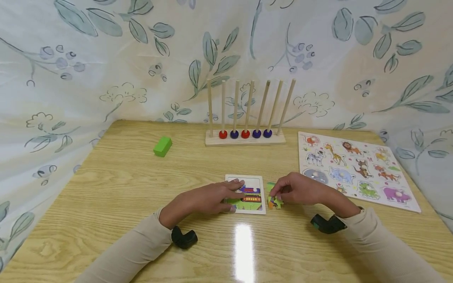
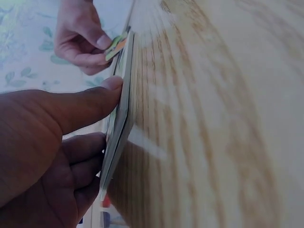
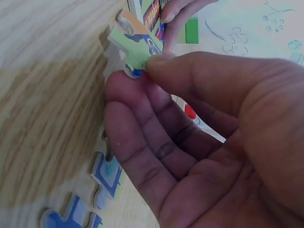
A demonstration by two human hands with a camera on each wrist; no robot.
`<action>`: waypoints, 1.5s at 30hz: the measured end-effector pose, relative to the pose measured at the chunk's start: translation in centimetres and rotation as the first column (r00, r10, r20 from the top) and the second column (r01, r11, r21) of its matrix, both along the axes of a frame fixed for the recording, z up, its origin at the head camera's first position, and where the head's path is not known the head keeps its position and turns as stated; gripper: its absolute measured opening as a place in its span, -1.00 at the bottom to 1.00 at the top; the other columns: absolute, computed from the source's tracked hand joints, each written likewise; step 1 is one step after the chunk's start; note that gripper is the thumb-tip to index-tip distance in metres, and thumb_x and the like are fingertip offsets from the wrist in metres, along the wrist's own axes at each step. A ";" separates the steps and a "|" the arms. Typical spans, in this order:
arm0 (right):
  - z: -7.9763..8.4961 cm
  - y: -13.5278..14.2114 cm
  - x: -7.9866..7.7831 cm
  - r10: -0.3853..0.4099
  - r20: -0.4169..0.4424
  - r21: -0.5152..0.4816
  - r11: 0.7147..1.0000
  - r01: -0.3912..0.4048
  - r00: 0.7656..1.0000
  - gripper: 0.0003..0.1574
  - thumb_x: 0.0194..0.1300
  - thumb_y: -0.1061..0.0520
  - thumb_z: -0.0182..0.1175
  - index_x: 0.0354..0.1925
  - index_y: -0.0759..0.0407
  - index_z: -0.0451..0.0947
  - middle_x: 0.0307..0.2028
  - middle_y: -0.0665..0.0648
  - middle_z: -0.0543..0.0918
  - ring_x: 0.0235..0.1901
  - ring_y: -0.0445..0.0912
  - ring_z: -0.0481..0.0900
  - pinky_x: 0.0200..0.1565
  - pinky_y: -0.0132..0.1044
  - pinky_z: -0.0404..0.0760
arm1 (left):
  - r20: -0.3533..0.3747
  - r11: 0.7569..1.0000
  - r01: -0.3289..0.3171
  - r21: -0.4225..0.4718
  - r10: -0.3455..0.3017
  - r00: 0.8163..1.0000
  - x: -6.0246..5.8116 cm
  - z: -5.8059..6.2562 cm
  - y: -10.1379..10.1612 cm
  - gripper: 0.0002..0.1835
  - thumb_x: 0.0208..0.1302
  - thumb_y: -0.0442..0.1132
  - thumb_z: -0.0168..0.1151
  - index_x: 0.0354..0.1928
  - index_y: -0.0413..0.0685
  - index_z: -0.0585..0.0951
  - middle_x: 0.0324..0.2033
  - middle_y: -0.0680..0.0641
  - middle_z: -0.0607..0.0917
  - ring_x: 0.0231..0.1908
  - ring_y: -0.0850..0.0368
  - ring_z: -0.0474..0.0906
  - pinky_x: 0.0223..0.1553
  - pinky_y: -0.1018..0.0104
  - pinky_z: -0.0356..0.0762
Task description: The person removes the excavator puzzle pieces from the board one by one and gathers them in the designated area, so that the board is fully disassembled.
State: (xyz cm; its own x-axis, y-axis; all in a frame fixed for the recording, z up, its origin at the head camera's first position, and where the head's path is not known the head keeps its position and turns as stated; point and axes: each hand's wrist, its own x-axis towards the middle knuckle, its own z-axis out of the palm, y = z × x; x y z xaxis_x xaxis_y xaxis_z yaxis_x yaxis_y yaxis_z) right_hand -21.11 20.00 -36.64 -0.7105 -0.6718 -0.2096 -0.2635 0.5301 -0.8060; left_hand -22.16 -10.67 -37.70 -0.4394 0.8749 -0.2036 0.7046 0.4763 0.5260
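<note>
A small jigsaw board (image 1: 263,198) with a white frame lies at the middle of the table, a vehicle picture partly filled in it. My left hand (image 1: 212,198) rests across its left side, fingers extended; in the left wrist view the thumb touches the board's edge (image 2: 124,107). Just right of the board, my right hand (image 1: 301,189) pinches a green and orange jigsaw piece (image 3: 135,52) between thumb and fingertips. That piece (image 1: 274,203) is tilted in the right wrist view. Another green piece (image 1: 270,186) shows partly behind the right hand.
Loose blue jigsaw pieces (image 3: 107,173) lie near the right hand. An animal peg puzzle (image 1: 361,169) is on the right. At the back stands a wooden peg rack (image 1: 244,140) with red and blue beads. A green block (image 1: 162,146) sits back left, before a patterned cloth (image 1: 177,59).
</note>
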 end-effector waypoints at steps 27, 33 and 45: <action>0.8 0.4 -0.2 0.014 -0.020 0.012 1.000 -0.014 1.000 -0.82 0.31 0.37 0.19 -0.16 0.33 0.69 -0.24 0.07 0.70 -0.30 -0.15 0.59 -0.26 -0.33 0.60 | 0.023 1.000 0.003 0.017 -0.004 1.000 0.1 -0.1 -0.1 -0.54 0.42 -0.15 0.17 0.33 0.06 0.47 0.48 -0.11 0.07 0.47 0.03 -0.11 0.39 0.14 0.00; 0.9 0.4 -0.1 0.041 0.008 0.007 0.999 -0.041 0.999 -0.83 0.31 0.36 0.20 -0.16 0.31 0.69 -0.19 0.11 0.70 -0.23 -0.11 0.61 -0.20 -0.31 0.61 | 0.039 1.000 0.003 0.025 -0.004 0.999 0.1 -0.1 -0.1 -0.55 0.41 -0.19 0.17 0.32 0.07 0.48 0.49 -0.11 0.06 0.47 0.02 -0.11 0.39 0.13 0.01; 0.6 -1.0 -0.3 0.023 -0.057 0.016 1.000 -0.023 0.998 -0.83 0.34 0.30 0.20 -0.14 0.29 0.69 -0.22 0.07 0.71 -0.24 -0.14 0.63 -0.13 -0.28 0.61 | 0.029 1.000 0.007 0.008 -0.007 1.000 0.4 0.1 0.0 -0.55 0.41 -0.18 0.17 0.32 0.05 0.49 0.49 -0.18 0.01 0.47 -0.02 -0.15 0.40 0.11 -0.02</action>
